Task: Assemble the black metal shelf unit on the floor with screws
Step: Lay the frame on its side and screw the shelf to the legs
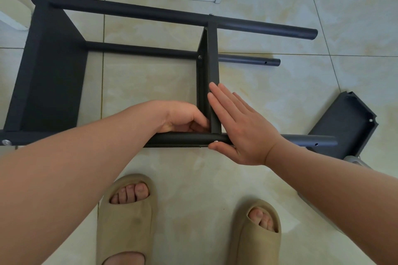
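The black shelf unit lies sideways on the floor, its middle shelf between the fingers of both hands. The left hand curls against it, grip unclear. The right hand presses straight fingers on its other face, thumb beside a screw.

Shelf unit on its side on floor, loose panel to its right, slippers before it

No words, numbers or signs are showing anywhere to read. Nothing is showing on the black shelf unit by the left hand. Nothing is showing on the loose black panel past the right hand.
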### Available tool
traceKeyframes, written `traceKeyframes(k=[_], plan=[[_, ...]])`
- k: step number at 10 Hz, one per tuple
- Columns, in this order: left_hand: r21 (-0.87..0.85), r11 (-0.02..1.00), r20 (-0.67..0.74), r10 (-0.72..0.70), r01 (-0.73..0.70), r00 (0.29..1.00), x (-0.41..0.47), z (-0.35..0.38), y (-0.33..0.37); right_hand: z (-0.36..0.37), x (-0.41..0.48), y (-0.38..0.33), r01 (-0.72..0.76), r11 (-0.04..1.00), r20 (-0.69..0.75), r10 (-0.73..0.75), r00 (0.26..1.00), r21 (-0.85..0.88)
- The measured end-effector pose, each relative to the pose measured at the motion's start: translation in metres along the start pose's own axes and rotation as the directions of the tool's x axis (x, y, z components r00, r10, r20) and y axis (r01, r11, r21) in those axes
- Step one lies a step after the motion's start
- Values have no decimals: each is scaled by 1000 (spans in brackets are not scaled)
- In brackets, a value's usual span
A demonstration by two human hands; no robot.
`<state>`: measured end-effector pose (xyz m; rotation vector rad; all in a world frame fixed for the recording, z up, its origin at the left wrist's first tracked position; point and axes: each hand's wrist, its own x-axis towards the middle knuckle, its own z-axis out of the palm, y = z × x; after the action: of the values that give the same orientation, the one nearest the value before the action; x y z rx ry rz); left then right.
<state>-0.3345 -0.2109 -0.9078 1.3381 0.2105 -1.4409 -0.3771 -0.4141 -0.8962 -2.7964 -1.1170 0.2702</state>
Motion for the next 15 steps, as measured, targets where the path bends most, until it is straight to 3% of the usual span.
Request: traceKeyframes(k=[2, 4, 5, 6, 9, 11, 13, 15], plan=[[65, 997, -60, 52, -48, 997, 1, 0, -1, 0, 0, 0, 1, 1000, -1, -1, 1000, 6], [2, 1000, 11, -23, 23, 1000, -1, -1, 1, 0, 0, 0, -1, 1000, -5, 1, 1000, -3], [35, 999, -19, -21, 21, 1000, -1, 1, 2, 0, 0, 0, -1, 1000, -9, 1, 1000, -2], [100, 994, -77, 62, -54, 995, 1, 3, 1, 0, 0, 0, 0, 1000, -14, 0, 1000, -2], [19, 1000, 0, 12, -12, 1000, -1, 0, 0, 0, 0, -1, 2, 1000, -17, -2, 1000, -7], [117, 990, -67, 85, -77, 994, 2, 1, -2, 0, 0, -1, 2, 1000, -22, -2, 1000, -13], [29, 999, -9, 37, -37, 999, 3, -4, -4, 0, 0, -1, 2, 1000, -26, -2, 1000, -21], [101, 994, -45, 52, -47, 998, 3, 0, -1, 0, 0, -1, -3, 1000, -17, 2, 1000, -31]])
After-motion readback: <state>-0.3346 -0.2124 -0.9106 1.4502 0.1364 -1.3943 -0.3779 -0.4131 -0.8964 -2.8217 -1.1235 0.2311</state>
